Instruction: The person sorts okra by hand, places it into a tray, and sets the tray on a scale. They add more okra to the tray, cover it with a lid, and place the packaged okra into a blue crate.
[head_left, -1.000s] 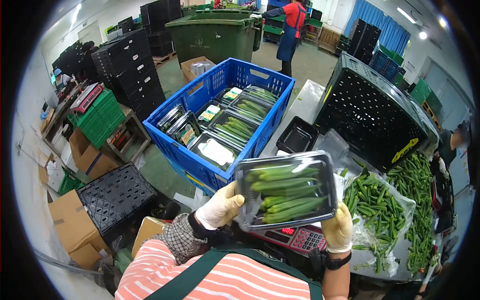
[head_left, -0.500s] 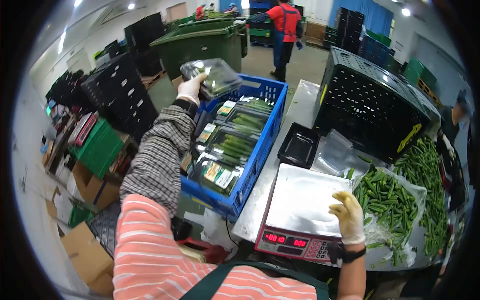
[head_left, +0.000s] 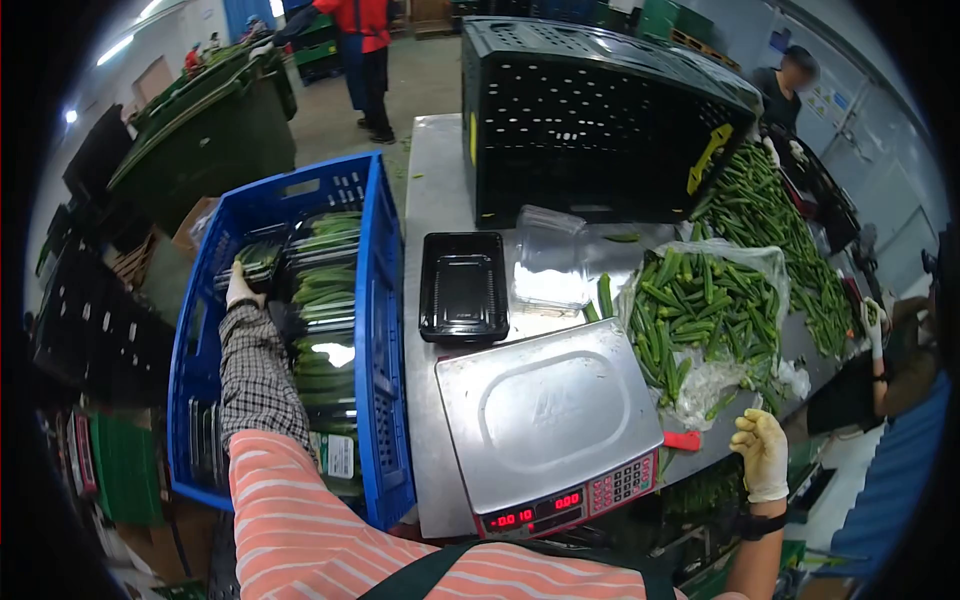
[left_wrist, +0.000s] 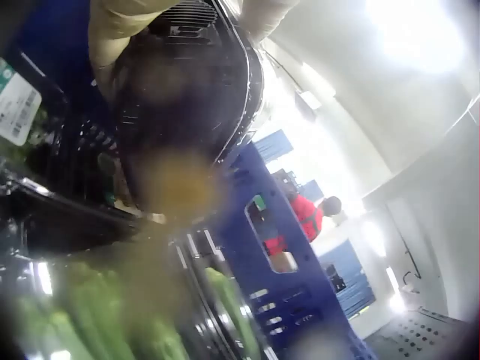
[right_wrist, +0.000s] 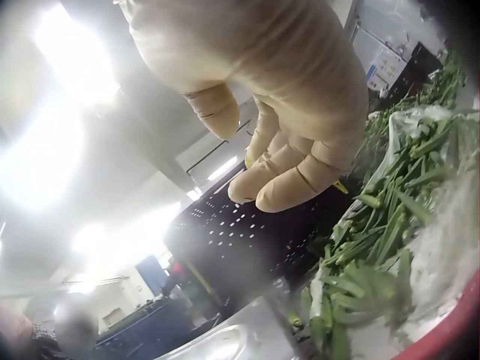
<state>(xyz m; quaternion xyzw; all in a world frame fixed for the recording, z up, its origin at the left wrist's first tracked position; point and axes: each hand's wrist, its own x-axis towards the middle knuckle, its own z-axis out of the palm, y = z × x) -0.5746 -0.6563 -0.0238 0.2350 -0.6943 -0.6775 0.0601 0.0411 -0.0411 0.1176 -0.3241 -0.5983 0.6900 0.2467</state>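
My gloved left hand [head_left: 243,287] reaches into the blue crate [head_left: 385,330] and grips a clear-lidded black tray of okra [head_left: 262,256] at the crate's far left. In the left wrist view, gloved fingers [left_wrist: 120,37] lie around the black underside of that tray [left_wrist: 180,105]. Beside it in the crate lie packed okra trays [head_left: 325,290], one with a white label. Above the table's near right edge, my gloved right hand [head_left: 762,455] hangs with loosely bent fingers and holds nothing. It is nearest the okra pile [head_left: 700,310] on clear plastic.
The weighing scale [head_left: 550,410] has a bare plate and red digits. Beyond it lie an empty black tray [head_left: 464,285] and clear lids [head_left: 550,260]. A tipped black crate [head_left: 600,140] stands at the table's back. People work at the right and far left; a green bin [head_left: 210,140] stands behind.
The left hand has carried the okra tray from above the scale, over the crate's rim and down inside. My right hand let go of the tray and moved right. The view has turned right.
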